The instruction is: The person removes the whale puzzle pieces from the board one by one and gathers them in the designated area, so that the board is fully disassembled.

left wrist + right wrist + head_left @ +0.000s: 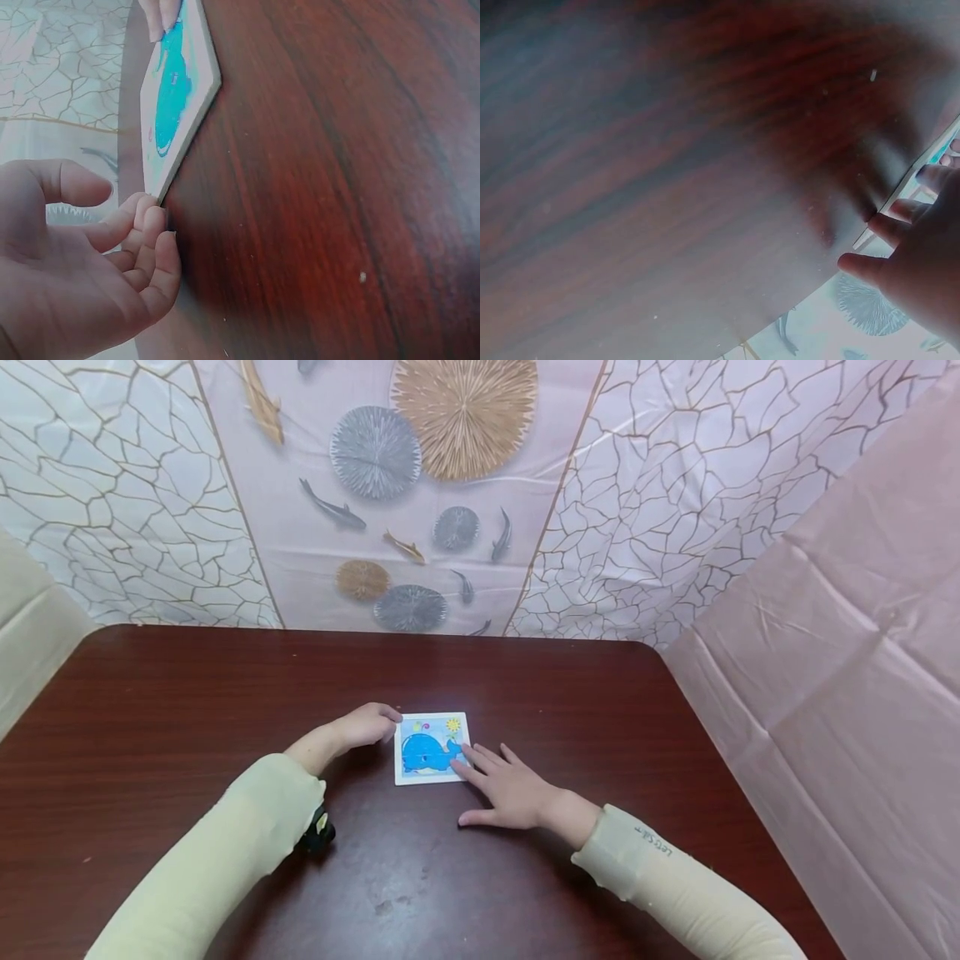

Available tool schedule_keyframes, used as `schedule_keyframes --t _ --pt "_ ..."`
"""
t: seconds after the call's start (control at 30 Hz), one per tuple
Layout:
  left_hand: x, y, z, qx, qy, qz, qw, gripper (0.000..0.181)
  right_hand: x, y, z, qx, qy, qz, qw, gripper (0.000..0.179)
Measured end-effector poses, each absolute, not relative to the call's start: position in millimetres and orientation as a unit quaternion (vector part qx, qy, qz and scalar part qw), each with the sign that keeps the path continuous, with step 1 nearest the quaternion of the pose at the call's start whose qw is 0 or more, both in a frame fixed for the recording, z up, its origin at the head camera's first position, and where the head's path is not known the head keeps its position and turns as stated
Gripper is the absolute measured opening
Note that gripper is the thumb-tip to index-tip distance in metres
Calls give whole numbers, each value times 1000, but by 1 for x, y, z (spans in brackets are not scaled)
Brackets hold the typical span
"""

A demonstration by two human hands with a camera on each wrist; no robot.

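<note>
A flat picture board (431,772) with a white border lies on the dark wooden table, showing a blue whale and a yellow sun. My left hand (366,725) is at the board's upper left corner; in the left wrist view its bent fingertips (154,217) touch that corner, while the thumb stands apart from it. Across the board's right edge, my right hand (510,789) rests with spread fingers, two fingertips lying over the whale's tail. Only a sliver of the board shows beyond these fingers (889,229) in the right wrist view.
A small black object (318,831) shows beneath the left sleeve cuff. The brown table (555,693) ends at a patterned curtain (465,597) behind, and a pale pink cloth (825,635) hangs along the right side.
</note>
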State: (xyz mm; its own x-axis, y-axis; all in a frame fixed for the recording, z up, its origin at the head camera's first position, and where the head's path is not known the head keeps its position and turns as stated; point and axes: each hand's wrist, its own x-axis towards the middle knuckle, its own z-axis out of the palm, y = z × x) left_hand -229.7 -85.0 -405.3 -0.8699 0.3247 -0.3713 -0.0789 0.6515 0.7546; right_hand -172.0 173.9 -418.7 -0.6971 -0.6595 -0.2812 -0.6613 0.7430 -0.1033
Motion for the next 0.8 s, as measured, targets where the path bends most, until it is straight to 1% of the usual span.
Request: schedule_keyframes --t 0.3,0.5,0.57,0.73,0.8 --pt "-237 -85 -407 46 862 431 264 46 -171 174 -418 -363 920 4 148 81" --pt "-237 -83 -407 52 845 453 279 43 -171 174 -417 -362 920 3 150 81" --pt "-236 -82 -406 58 844 456 277 42 -171 175 -418 -363 920 3 150 81" --pt "-237 -86 -402 58 856 441 264 42 -171 175 -420 -364 920 5 144 81" --pt "-238 -89 -401 55 855 435 276 44 -171 175 -420 -363 921 4 144 81"
